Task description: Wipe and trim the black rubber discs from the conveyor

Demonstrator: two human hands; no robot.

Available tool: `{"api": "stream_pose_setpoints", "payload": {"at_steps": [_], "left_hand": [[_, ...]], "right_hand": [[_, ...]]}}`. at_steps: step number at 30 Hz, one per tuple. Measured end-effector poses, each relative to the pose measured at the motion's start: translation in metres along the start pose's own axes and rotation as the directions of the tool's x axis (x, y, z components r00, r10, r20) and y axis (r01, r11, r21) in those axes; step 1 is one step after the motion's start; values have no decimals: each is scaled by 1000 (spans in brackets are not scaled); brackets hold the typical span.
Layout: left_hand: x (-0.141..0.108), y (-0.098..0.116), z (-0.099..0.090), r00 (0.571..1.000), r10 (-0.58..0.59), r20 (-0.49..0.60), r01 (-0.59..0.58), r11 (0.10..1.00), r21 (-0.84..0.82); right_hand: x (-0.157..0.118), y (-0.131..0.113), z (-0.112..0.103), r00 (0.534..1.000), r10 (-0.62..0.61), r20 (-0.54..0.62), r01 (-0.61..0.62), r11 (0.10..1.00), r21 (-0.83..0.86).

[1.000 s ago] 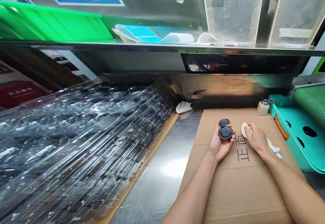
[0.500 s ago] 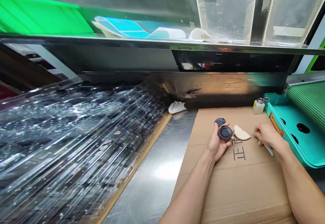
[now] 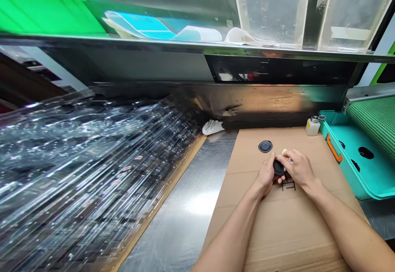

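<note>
Watching from my remote station: left hand point(image 3: 266, 176) curled around a black round disc point(image 3: 278, 167), right hand point(image 3: 298, 169) pinching a cream pad point(image 3: 284, 152) against it, both just above a cardboard sheet point(image 3: 277, 231) on the steel desk point(image 3: 185, 222), second black disc point(image 3: 265, 146) lying flat nearby.

A round disc point(image 3: 265, 146) is laid near the far edge of the cardboard sheet point(image 3: 277, 231); a dispenser bottle point(image 3: 312, 127) is placed at its far right corner, a tray point(image 3: 348, 156) beyond its right edge, and clear plastic sheets point(image 3: 92, 161) well to its left.

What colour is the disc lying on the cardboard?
The disc is black with a grey centre, head view.
</note>
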State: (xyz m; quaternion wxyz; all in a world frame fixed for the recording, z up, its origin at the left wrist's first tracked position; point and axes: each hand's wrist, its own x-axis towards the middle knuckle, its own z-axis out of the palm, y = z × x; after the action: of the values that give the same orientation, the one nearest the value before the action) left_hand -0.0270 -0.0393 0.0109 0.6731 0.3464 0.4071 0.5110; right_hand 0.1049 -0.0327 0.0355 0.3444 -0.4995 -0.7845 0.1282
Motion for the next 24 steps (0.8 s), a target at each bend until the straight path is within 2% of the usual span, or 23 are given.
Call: {"api": "stream_pose_setpoints", "payload": {"at_steps": [4, 8, 11, 20, 24], "left_hand": [[0, 4, 0, 997, -21, -70, 20, 1000, -19], [1, 6, 2, 995, -25, -97, 24, 1000, -15], [2, 3, 3, 995, -28, -99, 31, 999, 22], [5, -6, -3, 996, 13, -90, 16, 950, 311], [-1, -2, 2, 997, 37, -70, -7, 919, 393]], "right_hand": [[1, 3, -7, 991, -87, 102, 92, 995, -48], [5, 6, -13, 998, -41, 55, 45, 996, -75], [5, 6, -12, 996, -53, 73, 58, 996, -61], [4, -1, -10, 991, -31, 129, 54, 984, -172], [6, 1, -16, 979, 47, 200, 3, 970, -244]]}}
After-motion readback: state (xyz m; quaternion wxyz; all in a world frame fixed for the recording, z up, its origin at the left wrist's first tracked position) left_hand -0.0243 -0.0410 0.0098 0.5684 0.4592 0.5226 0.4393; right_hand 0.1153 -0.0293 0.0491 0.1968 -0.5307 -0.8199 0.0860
